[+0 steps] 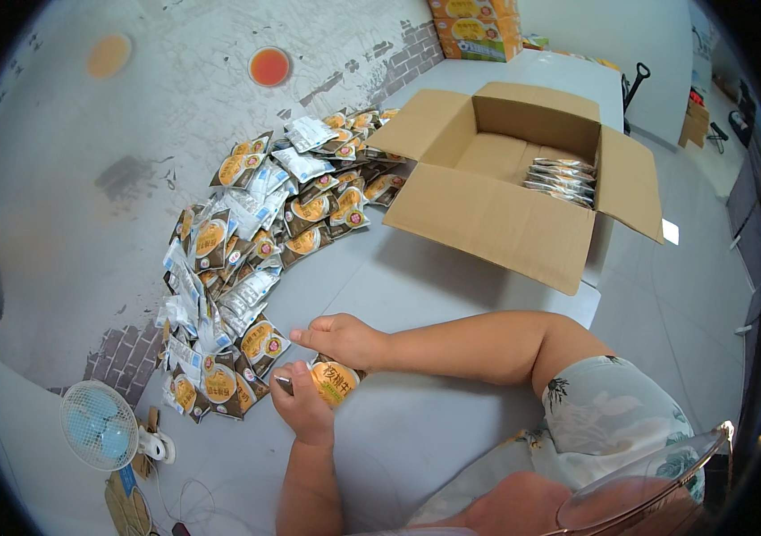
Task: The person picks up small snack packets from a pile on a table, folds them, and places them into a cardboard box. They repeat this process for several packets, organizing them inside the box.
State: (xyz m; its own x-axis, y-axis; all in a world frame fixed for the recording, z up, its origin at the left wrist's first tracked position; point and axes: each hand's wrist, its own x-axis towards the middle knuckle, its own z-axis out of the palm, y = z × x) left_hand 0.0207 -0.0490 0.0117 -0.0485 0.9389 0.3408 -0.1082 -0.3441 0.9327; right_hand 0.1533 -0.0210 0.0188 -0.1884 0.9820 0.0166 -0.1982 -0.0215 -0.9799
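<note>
My left hand (303, 405) grips a brown-and-orange printed pouch (333, 383), low over the grey-white table (394, 442). A dark edge of packaging shows between its thumb and fingers. My right hand (343, 340) is closed at the pouch's upper edge, its thumb pointing towards the heap; its fingertips are hidden. Just beyond both hands lies a long curved heap of similar pouches (310, 208), some with the printed front up, others with the silvery-white back up. To the right, an open cardboard box (487, 214) holds several pouches (560, 181) standing in a row at one side.
A small white fan (100, 425) with blue blades stands at the lower left, with loose cables (182, 502) nearby. Stacked orange printed cartons (477, 30) are at the far end. The wall (172, 120) borders the heap. Tiled floor (668, 321) lies to the right.
</note>
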